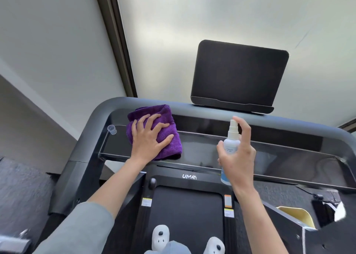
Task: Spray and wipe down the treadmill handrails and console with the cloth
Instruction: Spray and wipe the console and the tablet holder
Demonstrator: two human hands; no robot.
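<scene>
A folded purple cloth (169,117) lies on the left part of the glossy black treadmill console (269,149). My left hand (149,136) presses flat on the cloth with fingers spread. My right hand (238,157) holds a small white spray bottle (231,144) upright over the console's middle, with the index finger on top of the nozzle. The grey handrail (92,122) curves around the console's left and top edges. A dark tablet holder (238,76) stands behind the console.
A small clear cap (112,129) sits at the console's far left. The treadmill belt (185,215) runs below, with my white slippers (160,236) on it. A yellowish box (296,215) stands at the lower right. A wall and window frame lie ahead.
</scene>
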